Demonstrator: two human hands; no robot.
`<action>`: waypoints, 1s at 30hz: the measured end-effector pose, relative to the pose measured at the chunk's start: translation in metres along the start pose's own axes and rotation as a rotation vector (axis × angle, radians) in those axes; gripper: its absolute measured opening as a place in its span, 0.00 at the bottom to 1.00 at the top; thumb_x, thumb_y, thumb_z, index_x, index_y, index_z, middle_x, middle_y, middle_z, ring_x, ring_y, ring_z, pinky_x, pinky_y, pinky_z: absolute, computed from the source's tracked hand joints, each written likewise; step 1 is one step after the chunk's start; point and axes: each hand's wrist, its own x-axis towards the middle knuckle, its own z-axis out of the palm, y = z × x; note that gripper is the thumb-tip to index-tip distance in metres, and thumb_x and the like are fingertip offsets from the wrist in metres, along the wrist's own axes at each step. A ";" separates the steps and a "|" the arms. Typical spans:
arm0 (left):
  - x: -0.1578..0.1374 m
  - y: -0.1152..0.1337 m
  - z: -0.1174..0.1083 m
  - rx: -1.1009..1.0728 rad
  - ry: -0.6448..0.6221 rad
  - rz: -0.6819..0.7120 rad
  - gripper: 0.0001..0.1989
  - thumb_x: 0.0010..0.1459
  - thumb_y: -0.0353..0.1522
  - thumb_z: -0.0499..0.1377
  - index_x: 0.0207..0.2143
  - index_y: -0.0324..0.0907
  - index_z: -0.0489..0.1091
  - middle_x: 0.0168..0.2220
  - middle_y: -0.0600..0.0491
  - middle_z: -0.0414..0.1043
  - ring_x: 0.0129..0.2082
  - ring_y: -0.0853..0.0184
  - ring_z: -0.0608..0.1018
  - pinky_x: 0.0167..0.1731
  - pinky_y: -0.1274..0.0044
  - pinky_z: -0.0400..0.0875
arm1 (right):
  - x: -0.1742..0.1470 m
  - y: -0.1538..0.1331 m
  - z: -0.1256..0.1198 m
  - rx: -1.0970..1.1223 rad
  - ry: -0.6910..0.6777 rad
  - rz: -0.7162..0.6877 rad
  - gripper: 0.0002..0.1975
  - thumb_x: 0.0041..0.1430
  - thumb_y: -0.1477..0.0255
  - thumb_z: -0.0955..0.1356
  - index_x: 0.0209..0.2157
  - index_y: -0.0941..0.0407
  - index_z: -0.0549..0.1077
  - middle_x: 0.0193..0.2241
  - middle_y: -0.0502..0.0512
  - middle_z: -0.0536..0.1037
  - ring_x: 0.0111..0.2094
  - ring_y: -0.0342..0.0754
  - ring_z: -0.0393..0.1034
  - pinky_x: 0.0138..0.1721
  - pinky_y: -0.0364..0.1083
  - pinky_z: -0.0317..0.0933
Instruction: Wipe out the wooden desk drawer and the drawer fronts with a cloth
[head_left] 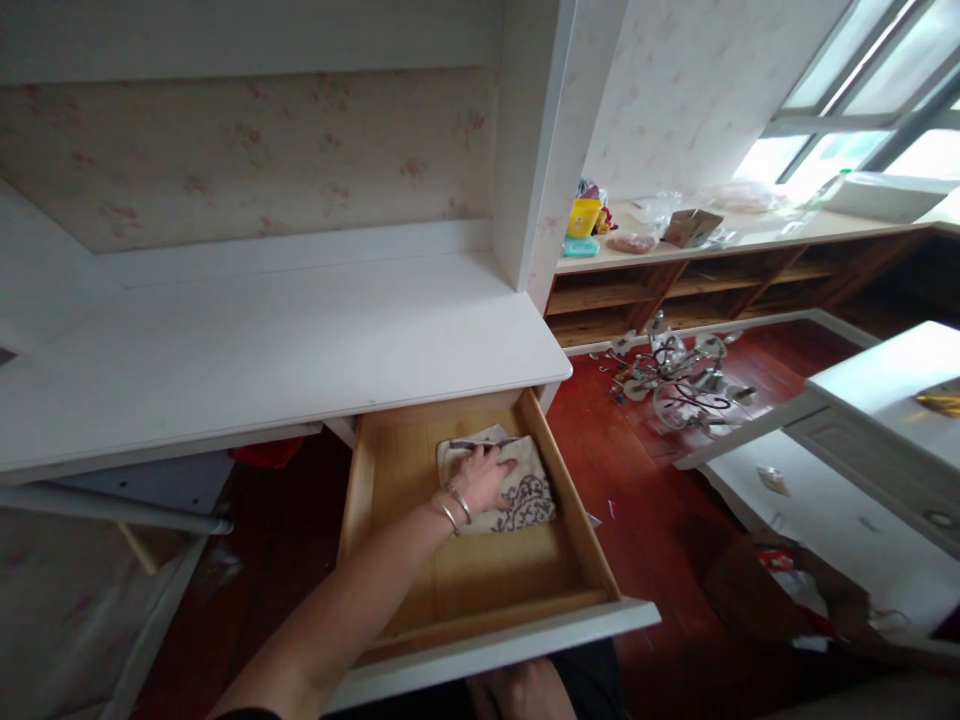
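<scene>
My left hand (484, 480), with two silver bangles at the wrist, lies palm down on a folded cloth (529, 500). Its fingers are spread across the fabric, which is cream with a dark scroll pattern. Beneath the cloth is the bare wooden floor of a pulled-out drawer (405, 570) with a white front. At the bottom edge, below the drawer front, part of my right hand (525, 690) shows against dark clothing. Its fingers are mostly hidden, and I cannot tell whether it touches the drawer.
Above the drawer runs a white desk top (300, 330). A chandelier (675, 375) lies on the red wood floor (600, 450) to the right. A white cabinet (892, 420) and an open box (787, 590) stand nearer. Bags and a yellow container (583, 217) sit on the far counter.
</scene>
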 end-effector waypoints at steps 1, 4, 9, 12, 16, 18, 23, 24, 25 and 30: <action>-0.010 0.009 0.006 -0.002 -0.005 0.020 0.40 0.47 0.50 0.63 0.62 0.54 0.57 0.57 0.45 0.59 0.54 0.47 0.64 0.44 0.59 0.71 | 0.000 -0.001 -0.004 0.009 -0.012 -0.007 0.09 0.55 0.76 0.66 0.30 0.51 0.77 0.29 0.49 0.82 0.30 0.49 0.77 0.31 0.40 0.65; -0.034 0.036 0.024 0.000 -0.034 0.041 0.41 0.47 0.49 0.64 0.62 0.52 0.55 0.60 0.42 0.56 0.55 0.45 0.62 0.43 0.58 0.71 | 0.000 -0.003 -0.011 0.037 -0.015 -0.024 0.10 0.57 0.76 0.64 0.33 0.52 0.77 0.33 0.51 0.82 0.34 0.50 0.77 0.36 0.42 0.66; -0.052 0.049 0.034 0.006 -0.038 -0.008 0.43 0.47 0.45 0.67 0.62 0.51 0.54 0.62 0.41 0.53 0.56 0.44 0.63 0.42 0.57 0.72 | 0.001 -0.007 -0.017 0.089 -0.035 -0.010 0.12 0.58 0.77 0.64 0.37 0.51 0.77 0.36 0.51 0.82 0.37 0.51 0.77 0.40 0.43 0.67; -0.064 0.036 0.028 0.031 -0.075 -0.060 0.43 0.45 0.42 0.69 0.61 0.49 0.56 0.62 0.40 0.53 0.55 0.45 0.65 0.43 0.58 0.72 | 0.001 -0.009 -0.023 0.105 -0.037 0.006 0.12 0.60 0.76 0.62 0.38 0.51 0.76 0.36 0.51 0.82 0.36 0.50 0.77 0.39 0.43 0.66; -0.096 0.006 0.027 0.045 -0.127 -0.127 0.43 0.44 0.39 0.69 0.62 0.51 0.55 0.63 0.42 0.52 0.57 0.45 0.64 0.47 0.59 0.70 | 0.000 -0.010 -0.027 0.103 -0.040 0.009 0.12 0.63 0.75 0.61 0.38 0.51 0.76 0.36 0.51 0.81 0.37 0.50 0.77 0.39 0.42 0.64; -0.114 -0.013 0.032 0.047 -0.123 -0.163 0.43 0.45 0.39 0.69 0.62 0.53 0.54 0.63 0.43 0.52 0.58 0.45 0.64 0.47 0.59 0.70 | -0.001 -0.008 -0.024 0.088 -0.050 0.005 0.12 0.62 0.75 0.61 0.37 0.51 0.76 0.35 0.51 0.81 0.36 0.50 0.76 0.38 0.42 0.64; -0.137 -0.056 0.041 0.045 -0.021 -0.178 0.43 0.46 0.39 0.68 0.63 0.54 0.54 0.64 0.45 0.52 0.60 0.47 0.62 0.54 0.59 0.65 | -0.002 -0.001 -0.009 0.041 -0.028 -0.001 0.11 0.60 0.75 0.63 0.37 0.50 0.77 0.37 0.53 0.81 0.37 0.52 0.76 0.39 0.44 0.64; -0.134 -0.062 0.041 0.030 -0.004 -0.171 0.42 0.46 0.39 0.67 0.63 0.54 0.54 0.63 0.45 0.53 0.59 0.48 0.63 0.54 0.60 0.64 | -0.002 -0.001 -0.007 0.031 -0.028 0.000 0.11 0.60 0.75 0.63 0.36 0.50 0.77 0.36 0.53 0.81 0.36 0.52 0.76 0.39 0.44 0.65; -0.130 -0.068 0.039 0.011 0.007 -0.168 0.42 0.47 0.39 0.66 0.63 0.54 0.54 0.63 0.46 0.53 0.59 0.49 0.63 0.55 0.60 0.63 | -0.001 -0.001 -0.005 0.020 -0.030 0.004 0.11 0.59 0.75 0.63 0.35 0.50 0.77 0.35 0.53 0.81 0.36 0.52 0.76 0.38 0.45 0.65; -0.088 -0.098 0.022 -0.063 0.046 -0.215 0.37 0.50 0.37 0.62 0.62 0.56 0.56 0.65 0.49 0.52 0.61 0.49 0.60 0.55 0.61 0.63 | 0.001 -0.002 -0.009 -0.004 -0.062 0.001 0.12 0.62 0.74 0.62 0.34 0.50 0.78 0.32 0.52 0.82 0.33 0.51 0.77 0.35 0.43 0.66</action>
